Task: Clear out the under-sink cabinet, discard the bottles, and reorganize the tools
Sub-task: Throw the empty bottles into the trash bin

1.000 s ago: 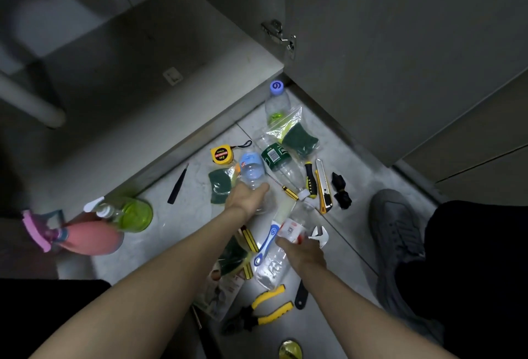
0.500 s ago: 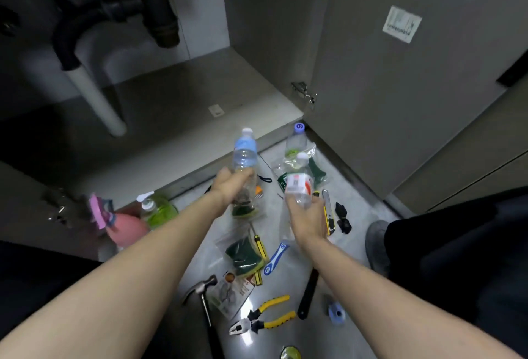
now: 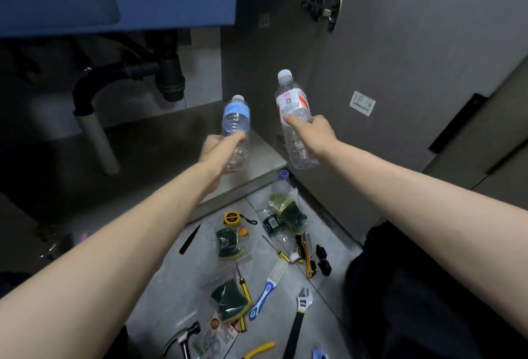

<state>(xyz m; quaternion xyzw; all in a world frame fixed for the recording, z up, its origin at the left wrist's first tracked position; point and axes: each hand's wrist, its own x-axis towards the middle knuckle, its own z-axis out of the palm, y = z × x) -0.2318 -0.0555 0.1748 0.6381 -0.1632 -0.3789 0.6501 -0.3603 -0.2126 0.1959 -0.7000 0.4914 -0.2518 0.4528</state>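
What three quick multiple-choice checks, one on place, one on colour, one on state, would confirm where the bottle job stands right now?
1. Where is the hammer?
A. on the floor, near the bottom edge
B. inside the cabinet
C. in the left hand

2. What colour is the label on the bottle in the left hand?
A. green
B. blue
C. yellow

3. What is the right hand doing?
A. resting open on the floor
B. gripping a clear bottle in the air
C. pressing the wrench

Key: 1 A, it lies among the floor tools; 2 B, a blue band wraps its upper part; 3 B, fingers curl round the raised bottle.
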